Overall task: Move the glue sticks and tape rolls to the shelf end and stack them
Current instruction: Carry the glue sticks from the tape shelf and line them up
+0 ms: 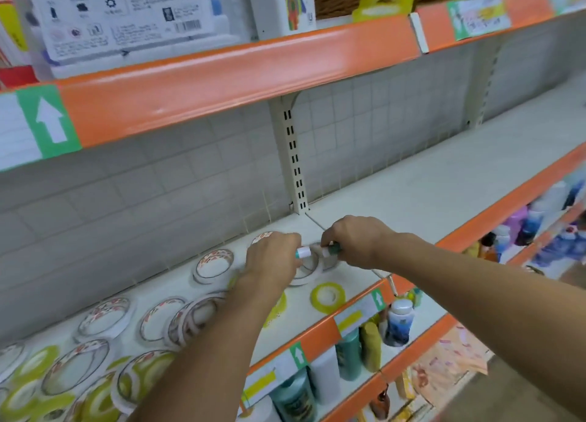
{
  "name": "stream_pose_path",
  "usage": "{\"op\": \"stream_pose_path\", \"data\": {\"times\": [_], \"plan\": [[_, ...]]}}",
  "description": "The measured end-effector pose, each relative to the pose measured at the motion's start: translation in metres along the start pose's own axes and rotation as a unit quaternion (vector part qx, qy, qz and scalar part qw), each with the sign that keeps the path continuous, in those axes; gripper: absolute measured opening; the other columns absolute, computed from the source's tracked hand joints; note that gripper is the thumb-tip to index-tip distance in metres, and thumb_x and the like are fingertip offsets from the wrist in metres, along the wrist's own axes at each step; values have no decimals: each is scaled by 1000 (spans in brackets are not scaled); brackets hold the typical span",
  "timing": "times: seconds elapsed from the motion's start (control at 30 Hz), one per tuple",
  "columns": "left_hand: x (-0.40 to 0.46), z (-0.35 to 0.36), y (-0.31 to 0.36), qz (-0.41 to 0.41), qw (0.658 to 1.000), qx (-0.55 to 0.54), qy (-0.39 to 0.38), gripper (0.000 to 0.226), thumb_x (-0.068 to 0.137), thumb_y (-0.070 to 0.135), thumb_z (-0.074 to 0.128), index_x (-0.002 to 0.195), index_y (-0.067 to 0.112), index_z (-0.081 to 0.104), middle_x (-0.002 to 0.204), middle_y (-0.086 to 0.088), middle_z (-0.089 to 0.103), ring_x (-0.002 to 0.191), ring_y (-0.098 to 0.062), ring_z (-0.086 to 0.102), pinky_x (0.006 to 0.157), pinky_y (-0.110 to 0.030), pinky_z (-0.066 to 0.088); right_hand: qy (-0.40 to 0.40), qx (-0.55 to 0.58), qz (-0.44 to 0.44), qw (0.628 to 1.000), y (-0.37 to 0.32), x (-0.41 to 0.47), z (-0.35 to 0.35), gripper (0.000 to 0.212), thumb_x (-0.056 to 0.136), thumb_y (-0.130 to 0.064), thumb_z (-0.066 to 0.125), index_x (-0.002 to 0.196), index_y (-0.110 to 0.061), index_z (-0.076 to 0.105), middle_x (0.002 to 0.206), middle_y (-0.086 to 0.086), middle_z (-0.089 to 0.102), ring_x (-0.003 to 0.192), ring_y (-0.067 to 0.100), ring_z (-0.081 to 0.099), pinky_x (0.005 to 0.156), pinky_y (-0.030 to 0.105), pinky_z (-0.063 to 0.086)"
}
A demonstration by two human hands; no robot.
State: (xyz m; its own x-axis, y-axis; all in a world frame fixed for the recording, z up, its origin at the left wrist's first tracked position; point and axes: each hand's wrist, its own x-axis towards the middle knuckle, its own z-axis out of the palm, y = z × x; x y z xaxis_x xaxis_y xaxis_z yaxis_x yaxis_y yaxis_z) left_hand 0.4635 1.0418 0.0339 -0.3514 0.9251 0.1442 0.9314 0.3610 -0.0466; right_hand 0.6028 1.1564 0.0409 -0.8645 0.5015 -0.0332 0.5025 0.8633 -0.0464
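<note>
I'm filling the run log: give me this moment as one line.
left hand: holds glue stick | right hand: holds glue stick | below: white tape roll | stage: stacking at shelf end

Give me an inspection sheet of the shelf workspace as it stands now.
Surface: white shelf board, bare towards the right.
Job's things: white glue stick with green cap in left hand; second glue stick in right hand; flat white tape rolls; yellow tape roll.
Clutter: nothing seen.
Grippers: both hands grip sticks.
Cables: nothing seen.
Surroundings: orange shelf edge; bottles below.
</note>
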Motion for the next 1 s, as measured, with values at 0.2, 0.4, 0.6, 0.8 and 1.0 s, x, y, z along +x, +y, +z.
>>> {"op": "stream_pose_path", "data": {"times": [0.2, 0.4, 0.6, 0.8, 1.0], "plan": [[38, 8, 48, 77, 997, -8, -9, 16, 91, 27, 60, 106, 21, 60, 103, -5, 63, 94, -29, 61, 66, -31, 36, 5, 12, 67, 998, 53, -24, 6, 42, 91, -14, 58, 129, -31, 60, 123, 2, 60, 111, 26, 59, 77, 33, 48], [78, 14, 114, 137, 990, -15, 6, 15, 94, 31, 58, 105, 22, 60, 101, -4, 64, 91, -27, 61, 65, -30, 37, 24, 25, 133, 990, 116, -47, 4, 42, 90, -13, 56, 126, -34, 61, 120, 0, 61, 109, 24, 59, 71, 31, 44], [123, 14, 182, 173, 984, -32, 15, 14, 94, 33, 58, 103, 23, 61, 99, -2, 64, 87, -24, 61, 62, -30, 38, 40, 22, 184, 982, 196, -69, -3, 43, 89, -15, 56, 126, -35, 60, 121, -1, 60, 111, 23, 58, 72, 31, 42], [176, 5, 280, 202, 978, -49, 19, 17, 93, 33, 60, 106, 23, 61, 102, -3, 65, 92, -26, 61, 66, -30, 39, 55, 24, 213, 975, 289, -100, -12, 38, 91, -18, 57, 127, -32, 62, 119, 0, 63, 111, 22, 58, 81, 36, 53], [218, 9, 374, 224, 972, -73, 14, 17, 92, 31, 59, 106, 22, 60, 103, -3, 65, 94, -28, 61, 68, -31, 42, 48, 10, 244, 968, 382, -140, -22, 35, 91, -13, 57, 121, -29, 65, 114, 1, 67, 102, 24, 61, 77, 39, 55]]}}
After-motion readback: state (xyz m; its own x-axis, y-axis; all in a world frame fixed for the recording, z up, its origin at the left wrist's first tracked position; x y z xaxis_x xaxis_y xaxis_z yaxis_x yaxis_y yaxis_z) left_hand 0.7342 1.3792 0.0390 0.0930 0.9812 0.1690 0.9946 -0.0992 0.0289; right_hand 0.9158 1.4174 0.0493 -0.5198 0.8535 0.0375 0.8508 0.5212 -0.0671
